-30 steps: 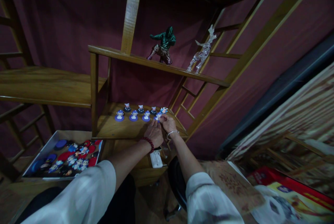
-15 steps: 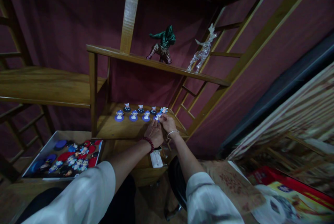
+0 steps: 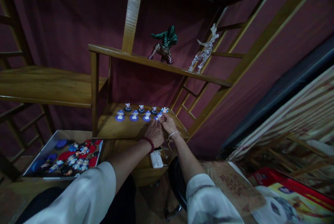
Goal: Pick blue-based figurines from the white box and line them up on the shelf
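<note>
On the wooden shelf [image 3: 106,126], a front row of purple-based figurines stands beside my hands, among them one at the left end [image 3: 120,115]. Behind it is a row of dark-based ones, such as this figurine [image 3: 141,109], with a light-blue figurine [image 3: 164,110] at the right end. My left hand [image 3: 154,133], with a red bead bracelet, has its fingers together at the rightmost purple-based figurine [image 3: 158,116]. My right hand [image 3: 168,124], with a silver bracelet, pinches that same figurine from the right; its base is partly hidden by the fingers.
An open box [image 3: 56,137] of mixed figurines sits at the lower left. Above, a green-hooded statue [image 3: 165,45] and a clear deer figure [image 3: 204,52] stand on the upper shelf [image 3: 146,61]. A white object [image 3: 157,159] lies below my hands, near a black stool [image 3: 177,178].
The view has shifted slightly. Both hands stay at the rightmost purple-based figurine, which appears a little more tilted.
</note>
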A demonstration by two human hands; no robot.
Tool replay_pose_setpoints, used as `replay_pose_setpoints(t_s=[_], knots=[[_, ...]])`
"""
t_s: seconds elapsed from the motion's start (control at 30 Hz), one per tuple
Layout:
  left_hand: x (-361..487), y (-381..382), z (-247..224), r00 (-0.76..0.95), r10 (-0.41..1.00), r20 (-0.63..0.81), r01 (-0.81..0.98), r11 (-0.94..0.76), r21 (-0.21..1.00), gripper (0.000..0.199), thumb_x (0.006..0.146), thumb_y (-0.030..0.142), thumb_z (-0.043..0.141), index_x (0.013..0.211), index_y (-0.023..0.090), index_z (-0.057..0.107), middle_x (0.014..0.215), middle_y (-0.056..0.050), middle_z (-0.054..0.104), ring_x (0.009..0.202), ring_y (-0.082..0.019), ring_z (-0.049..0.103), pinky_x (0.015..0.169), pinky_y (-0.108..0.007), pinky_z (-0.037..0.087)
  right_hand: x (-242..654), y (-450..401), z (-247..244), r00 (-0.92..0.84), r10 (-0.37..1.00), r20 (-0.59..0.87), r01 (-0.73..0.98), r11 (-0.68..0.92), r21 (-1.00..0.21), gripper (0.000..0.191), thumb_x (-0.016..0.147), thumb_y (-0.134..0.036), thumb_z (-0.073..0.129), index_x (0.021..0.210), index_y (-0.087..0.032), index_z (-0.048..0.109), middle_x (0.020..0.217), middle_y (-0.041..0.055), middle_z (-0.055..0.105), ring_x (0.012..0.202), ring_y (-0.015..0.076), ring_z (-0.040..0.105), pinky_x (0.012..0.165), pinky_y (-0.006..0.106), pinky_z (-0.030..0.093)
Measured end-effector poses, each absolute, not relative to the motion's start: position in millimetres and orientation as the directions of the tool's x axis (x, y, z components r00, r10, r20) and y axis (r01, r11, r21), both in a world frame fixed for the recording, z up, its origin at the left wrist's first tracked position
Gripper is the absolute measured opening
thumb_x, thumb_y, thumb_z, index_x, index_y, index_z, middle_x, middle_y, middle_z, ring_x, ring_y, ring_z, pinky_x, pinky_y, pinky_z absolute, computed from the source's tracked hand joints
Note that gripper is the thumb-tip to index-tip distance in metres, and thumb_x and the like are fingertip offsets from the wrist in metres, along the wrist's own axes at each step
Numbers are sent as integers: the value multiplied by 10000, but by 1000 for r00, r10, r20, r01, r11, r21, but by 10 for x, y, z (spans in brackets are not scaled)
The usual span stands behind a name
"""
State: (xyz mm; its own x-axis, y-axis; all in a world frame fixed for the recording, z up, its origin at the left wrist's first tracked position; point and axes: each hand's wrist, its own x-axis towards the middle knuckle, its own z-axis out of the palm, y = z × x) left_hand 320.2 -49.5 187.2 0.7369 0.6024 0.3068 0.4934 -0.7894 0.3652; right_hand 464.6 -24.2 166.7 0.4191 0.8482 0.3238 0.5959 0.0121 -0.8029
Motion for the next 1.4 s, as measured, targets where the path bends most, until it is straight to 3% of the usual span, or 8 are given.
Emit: replay_pose_setpoints(t_s=[0.3,0.53,0.7,1.17,1.4], knots=[[3206,-493,1883,733,606,311,503,-789,352,452,788,174,326,1155,-67,432,1261,-251,432,1249,-278,293,1065,-418,148,4663,-219,1659,367,874,320,564,64,-823,173,671,-247,574,832,-200,614,719,-16,646,693,138,595,715,273,468],[3192,-489,1908,740,600,304,501,-793,346,405,792,178,323,1106,-27,479,1191,-219,502,1209,-260,348,1064,-401,152,4654,-232,1697,374,870,321,612,29,-791,171,665,-227,579,831,-218,620,718,-17,653,699,150,597,709,281,465],[3190,-498,1900,752,587,299,504,-805,314,437,791,190,321,1109,-64,482,1216,-232,481,1232,-255,325,1078,-348,124,4633,-254,1744,368,886,283,645,-23,-764,138,686,-237,536,807,-204,596,692,-17,631,669,147,583,687,278,450],[3192,-501,1895,752,588,299,496,-803,332,483,771,191,344,1158,-75,458,1272,-235,439,1247,-272,306,1074,-383,160,4618,-265,1742,361,881,304,692,-35,-721,113,709,-220,525,809,-212,576,729,-8,628,691,138,583,702,258,442],[3191,-502,1917,762,591,265,517,-801,301,489,764,198,356,1149,-85,463,1253,-233,458,1240,-273,314,1072,-363,159,4611,-269,1778,350,892,286,760,-92,-643,112,719,-212,516,816,-191,568,737,2,619,698,135,582,686,249,440]])
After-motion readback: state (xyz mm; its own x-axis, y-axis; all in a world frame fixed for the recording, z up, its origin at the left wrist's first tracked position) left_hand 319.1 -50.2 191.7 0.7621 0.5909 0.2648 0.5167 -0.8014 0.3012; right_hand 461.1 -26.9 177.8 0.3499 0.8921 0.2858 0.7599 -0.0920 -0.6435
